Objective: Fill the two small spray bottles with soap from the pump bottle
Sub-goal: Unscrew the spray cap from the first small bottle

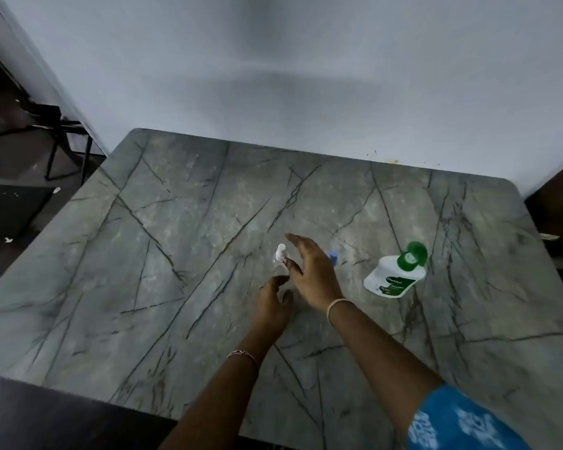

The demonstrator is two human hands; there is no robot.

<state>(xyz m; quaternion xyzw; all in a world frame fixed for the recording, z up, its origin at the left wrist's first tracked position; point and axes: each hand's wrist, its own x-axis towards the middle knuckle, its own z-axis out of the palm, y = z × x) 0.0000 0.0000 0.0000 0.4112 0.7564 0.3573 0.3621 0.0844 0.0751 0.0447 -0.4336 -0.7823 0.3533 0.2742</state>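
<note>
A small clear spray bottle with a white cap [281, 253] stands upright near the middle of the marble table [176, 254]. My left hand [272, 303] is just in front of its base, fingers loosely curled, with nothing seen between fingers and thumb. My right hand [311, 271] hovers right beside the bottle with straight fingers, its thumb close to the bottle's neck. A second small spray bottle with a blue cap [333, 254] is partly hidden behind my right hand. The white pump bottle with a green pump head [392, 276] stands to the right, apart from both hands.
A pale wall runs along the table's far edge. Dark floor and a black metal stand [62, 138] lie beyond the left edge. Dark furniture [556, 203] borders the right edge.
</note>
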